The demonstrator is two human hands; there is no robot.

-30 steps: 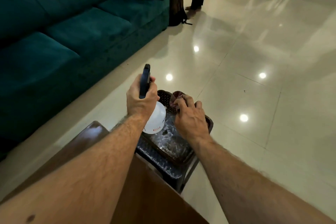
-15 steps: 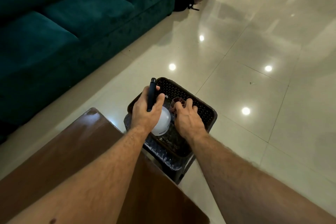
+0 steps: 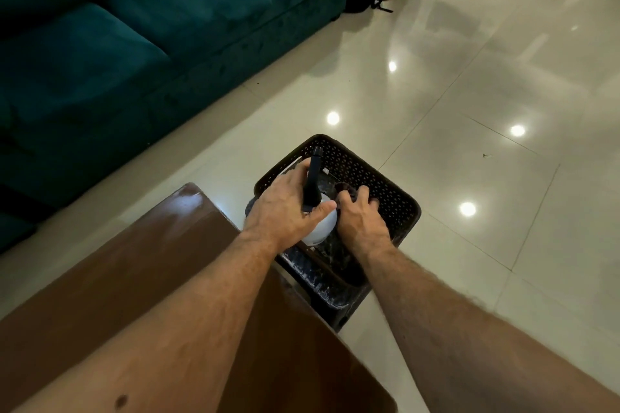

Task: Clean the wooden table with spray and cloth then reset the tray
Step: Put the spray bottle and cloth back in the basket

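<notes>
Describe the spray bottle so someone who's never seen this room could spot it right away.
Find the wooden table; off its far corner sits a dark perforated tray. The spray bottle stands inside it, gripped by the left hand. It is the only white, rounded thing there, topped by a dark trigger head, beside a dark cloth under the right hand.

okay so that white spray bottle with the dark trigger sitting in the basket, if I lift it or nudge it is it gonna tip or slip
The spray bottle looks rigid, with a rounded white body and a tall dark trigger head, so it is probably top-heavy and apt to tip if nudged. Its smooth plastic may be slippery. The left hand wraps it near the neck, likely the steadiest hold. How full it is cannot be seen.
</notes>
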